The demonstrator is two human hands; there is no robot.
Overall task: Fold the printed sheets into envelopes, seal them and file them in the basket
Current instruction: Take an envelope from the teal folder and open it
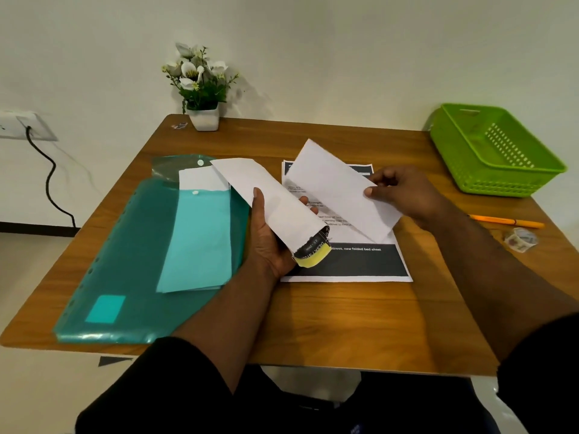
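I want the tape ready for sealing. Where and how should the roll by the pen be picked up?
Pinch the tape roll across its outer rim from above; it appears to lie flat beside the orange pen, with open table around it.

Bare wooden tabletop (329,324) lies open in front; the green perforated plastic basket (498,151) stands unobstructed far right.

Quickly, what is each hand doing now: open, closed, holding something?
Left hand: closed around a curled printed sheet.
Right hand: closed on a folded white sheet, held above the table.
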